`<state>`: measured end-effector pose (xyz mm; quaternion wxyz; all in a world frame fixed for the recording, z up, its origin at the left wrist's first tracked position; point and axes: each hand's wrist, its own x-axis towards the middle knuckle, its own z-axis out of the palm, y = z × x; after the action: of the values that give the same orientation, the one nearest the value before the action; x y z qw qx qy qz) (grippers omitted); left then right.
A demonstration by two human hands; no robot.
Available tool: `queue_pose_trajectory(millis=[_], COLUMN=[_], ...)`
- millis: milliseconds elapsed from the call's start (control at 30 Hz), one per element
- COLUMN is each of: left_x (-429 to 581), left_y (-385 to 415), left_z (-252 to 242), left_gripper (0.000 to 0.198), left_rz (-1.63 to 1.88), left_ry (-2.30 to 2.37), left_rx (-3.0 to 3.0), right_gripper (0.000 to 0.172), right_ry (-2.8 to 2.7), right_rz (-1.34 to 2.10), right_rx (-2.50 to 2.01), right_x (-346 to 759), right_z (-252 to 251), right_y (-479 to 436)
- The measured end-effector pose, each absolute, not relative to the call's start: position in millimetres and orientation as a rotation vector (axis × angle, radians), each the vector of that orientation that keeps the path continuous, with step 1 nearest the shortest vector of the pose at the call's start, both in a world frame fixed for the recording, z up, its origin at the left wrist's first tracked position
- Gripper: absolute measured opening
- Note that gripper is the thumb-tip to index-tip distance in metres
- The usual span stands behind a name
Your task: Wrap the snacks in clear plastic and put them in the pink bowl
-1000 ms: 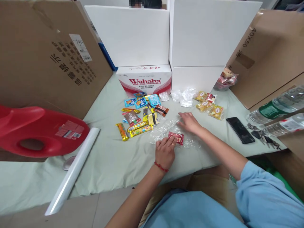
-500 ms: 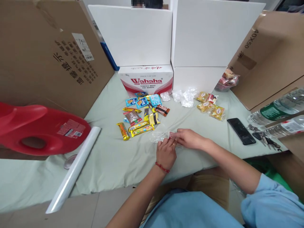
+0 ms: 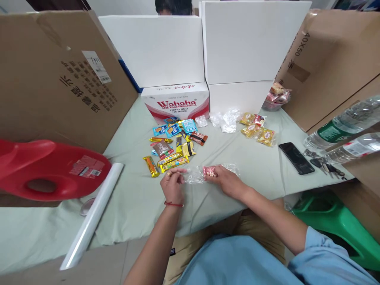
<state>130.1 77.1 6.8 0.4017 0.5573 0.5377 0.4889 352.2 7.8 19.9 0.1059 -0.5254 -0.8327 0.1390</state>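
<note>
Beneath the fingers, and spreading out to every side of them, lies a pale green cloth (image 3: 138,206). Well beyond the left fingertips stands the Wahaha carton (image 3: 176,105); closer, just past those same fingertips, is a loose cluster of wrapped snacks (image 3: 179,143). Running from the left fingertips to beyond the right ones is a crumpled sheet of clear plastic (image 3: 194,175). It should be almost weightless, limp and slippery, quick to cling or fold over, so a pinch at a free edge would govern it best.

The left hand (image 3: 173,185) has its fingers curled beside the plastic's near end; whether they pinch it I cannot tell. The right hand (image 3: 228,182) holds the red packet (image 3: 209,171), thumb and fingers narrowed on its right end, the rest poking out toward the left fingers. That packet looks light, its wrapper slick, its contents perhaps breakable; a gentle grip at the ends, with no squeeze across the middle, seems safest.
</note>
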Motion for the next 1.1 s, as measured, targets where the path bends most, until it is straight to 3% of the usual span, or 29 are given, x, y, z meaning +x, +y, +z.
queue_pose_trajectory(millis=[100,400,667,800,933,1033,1100], left_x=[133.3,136.4,158.1,192.6,204.1,204.3,205.4], left_y=[100.5,80.1,57.5,61.6,61.2,53.3,43.8], left_z=[14.4,15.9,25.6,24.3,27.1,33.3,36.1], left_gripper=[0.042,0.012,0.015,0.023,0.034,0.039,0.044], left_rz=[1.176,0.594,0.794,0.814,0.786,0.752,0.663], left_ry=[1.537,1.605,1.410,1.341,1.279,1.225,1.227], left_rx=[1.429,1.827,1.559,1.487,1.578,1.701,1.885], right_gripper=[0.044,0.033,0.020,0.031,0.031,0.054,0.056], right_ry=[-2.477,-2.323,-2.114,-1.923,-1.991,-2.129,-2.060], right_rz=[0.380,0.630,0.780,0.891,0.909,0.933,0.944], right_rx=[-1.578,-1.638,-1.560,-1.612,-1.434,-1.213,-1.228], right_x=[351.1,351.9,354.1,354.2,366.4,382.4,392.3], right_z=[19.9,30.0,22.8,32.2,36.0,37.1,36.9], right_y=[7.7,10.6,14.6,8.8,-1.1,-4.2,-2.1])
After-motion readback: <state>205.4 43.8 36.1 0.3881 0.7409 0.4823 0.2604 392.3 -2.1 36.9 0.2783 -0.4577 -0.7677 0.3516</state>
